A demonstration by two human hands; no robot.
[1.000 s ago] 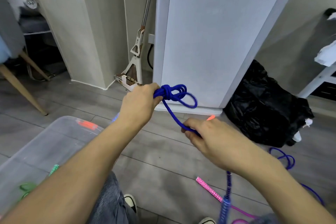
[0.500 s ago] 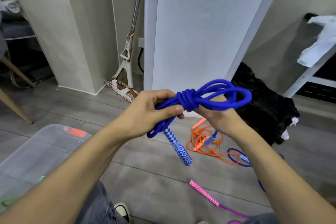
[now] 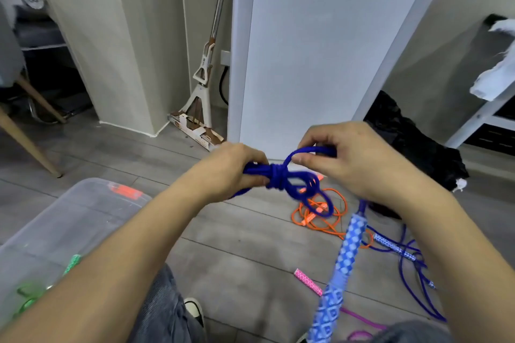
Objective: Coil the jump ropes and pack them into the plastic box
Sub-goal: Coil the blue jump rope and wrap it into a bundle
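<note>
- Since half a second ago, the blue jump rope [image 3: 281, 177] has drawn in from wide loops to a tighter bundle with wraps cinched round its middle, and the right hand [image 3: 345, 159] has come over the top of it.
- Judgement: the binding wrap is nearly finished; this rope is close to ready for packing.
- Rope position: held in the air between both hands, in front of the white cabinet [image 3: 320, 50] base and above the floor.
- One patterned blue handle [image 3: 344, 267] hangs down from the bundle, below the right hand.
- Left hand [image 3: 231, 172]: clenched round the left end of the bundle, fingers curled over the strands.
- Right hand: thumb and fingers pinch the upper loop just right of the wraps.
- Plastic box [image 3: 69, 217]: on the floor, left of the cabinet and nearer the person; a green rope [image 3: 30, 295] lies inside.
- An orange rope [image 3: 317, 214], a second blue rope [image 3: 409, 267] and a pink rope [image 3: 309, 282] lie uncoiled on the floor before the cabinet.
</note>
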